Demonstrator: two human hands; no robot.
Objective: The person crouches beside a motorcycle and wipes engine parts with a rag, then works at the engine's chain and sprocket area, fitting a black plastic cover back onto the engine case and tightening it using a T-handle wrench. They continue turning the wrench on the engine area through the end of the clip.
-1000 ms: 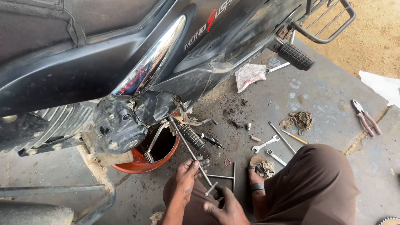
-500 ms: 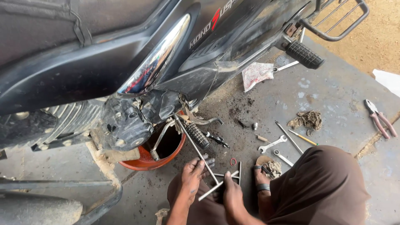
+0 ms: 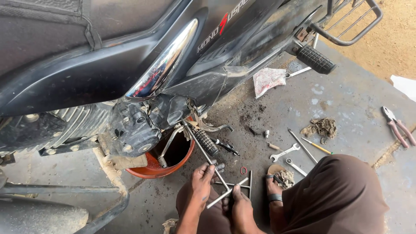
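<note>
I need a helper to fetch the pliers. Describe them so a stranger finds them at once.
Start at the black motorcycle and go to the far right edge of the grey concrete floor, beyond the rubber footpeg. The pliers lie there alone. Unlike the bare steel spanners near the person's knee, they have pink-red handles.

You have one label in view: a decal [image 3: 222, 27] on the motorcycle's black side panel [image 3: 242, 47], running slantwise up to the right, with pale grey letters and one red mark among them. A crumpled white wrapper [image 3: 268, 80] with faint reddish print lies on the concrete floor [image 3: 346, 104] under the footpeg [image 3: 315, 59]. No signs or screens show.
</note>
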